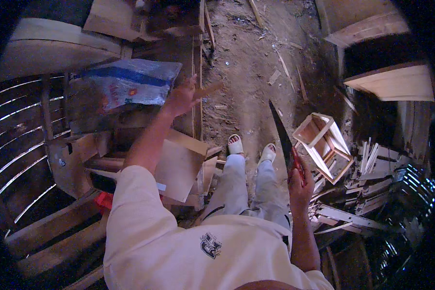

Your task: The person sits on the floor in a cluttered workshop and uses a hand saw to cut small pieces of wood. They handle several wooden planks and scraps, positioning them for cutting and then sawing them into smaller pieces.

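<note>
Wood strip and saw held, arms apart.
Left hand [180, 98] is extended, gripping a wood strip [209, 90]; right hand [298, 182] is closed on an upright handsaw [281, 135].

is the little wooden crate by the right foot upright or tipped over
Tipped: the crate lies tilted on the wood scraps, its open frame facing up at an angle.

hands 2 [181, 99] | saw 1 [281, 135] | wooden box frame 1 [324, 145] | sandals 2 [235, 144]

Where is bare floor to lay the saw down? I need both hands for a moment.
The dirt floor ahead of the sandalled feet, between the blue plastic sack and the small wooden box frame, is bare save thin splinters. Right of the right hand holding the saw, wood offcuts crowd it.
</note>
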The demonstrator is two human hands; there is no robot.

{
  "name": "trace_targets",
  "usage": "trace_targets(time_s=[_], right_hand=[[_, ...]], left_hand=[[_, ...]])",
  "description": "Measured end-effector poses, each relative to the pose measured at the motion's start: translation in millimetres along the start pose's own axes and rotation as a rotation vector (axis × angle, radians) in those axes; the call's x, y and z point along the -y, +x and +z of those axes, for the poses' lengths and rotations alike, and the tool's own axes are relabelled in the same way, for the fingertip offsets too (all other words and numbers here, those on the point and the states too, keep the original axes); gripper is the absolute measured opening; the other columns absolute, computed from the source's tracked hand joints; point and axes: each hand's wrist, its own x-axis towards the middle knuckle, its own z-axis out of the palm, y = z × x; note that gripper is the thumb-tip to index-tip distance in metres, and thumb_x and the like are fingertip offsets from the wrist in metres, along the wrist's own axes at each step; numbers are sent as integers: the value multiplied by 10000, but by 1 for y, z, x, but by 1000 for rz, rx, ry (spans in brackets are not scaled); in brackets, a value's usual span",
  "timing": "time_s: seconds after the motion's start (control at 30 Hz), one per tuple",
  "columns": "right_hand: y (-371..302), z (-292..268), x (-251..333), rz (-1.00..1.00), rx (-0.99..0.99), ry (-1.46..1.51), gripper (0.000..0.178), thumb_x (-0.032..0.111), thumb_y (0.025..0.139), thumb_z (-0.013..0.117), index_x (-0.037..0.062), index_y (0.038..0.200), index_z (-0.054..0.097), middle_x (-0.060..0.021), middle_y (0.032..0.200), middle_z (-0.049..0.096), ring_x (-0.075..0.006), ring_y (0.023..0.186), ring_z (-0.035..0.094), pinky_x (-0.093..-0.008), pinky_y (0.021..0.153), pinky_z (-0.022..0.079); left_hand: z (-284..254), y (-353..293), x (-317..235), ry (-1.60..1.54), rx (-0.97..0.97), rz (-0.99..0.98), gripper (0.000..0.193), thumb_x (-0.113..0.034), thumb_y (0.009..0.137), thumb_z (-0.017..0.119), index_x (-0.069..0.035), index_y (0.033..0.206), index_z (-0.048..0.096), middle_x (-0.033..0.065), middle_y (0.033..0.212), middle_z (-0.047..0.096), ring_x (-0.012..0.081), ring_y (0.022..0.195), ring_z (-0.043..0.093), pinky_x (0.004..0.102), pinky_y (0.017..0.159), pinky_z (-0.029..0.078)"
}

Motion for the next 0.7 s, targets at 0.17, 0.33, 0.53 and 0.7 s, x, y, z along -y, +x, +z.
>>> trace_targets(time_s=[0.17,0.33,0.53,0.7], right_hand=[[14,33,10,-101,22,61,430,121,1019,586,8,1433,550,-71,1256,651,-130,1042,622,-265,908,498],[21,68,25,-138,108,57,436,152,1022,603,12,1431,553,-28,1109,662,-72,837,583,-212,714,477],[31,99,25,-181,186,-26,470,180,1025,611,33,1463,526,24,951,640,-18,676,478,-174,588,378],[42,111,33,-194,185,3,474,179,1029,606,43,1475,515,15,946,643,-19,660,462,-177,573,363]], left_hand=[[41,22,18,-50,-122,-19,455,-177,897,689,26,1281,557,195,1465,487,377,1451,388,482,1203,345],[50,26,14,203,-244,122,460,-195,869,707,17,1250,556,192,1433,495,357,1488,345,504,1242,259],[66,25,26,272,-206,134,552,-295,846,735,-45,1313,578,179,1353,554,383,1479,348,512,1246,250],[17,39,15,331,41,159,502,-315,830,754,-90,1260,627,152,1346,570,375,1467,367,524,1245,259]])
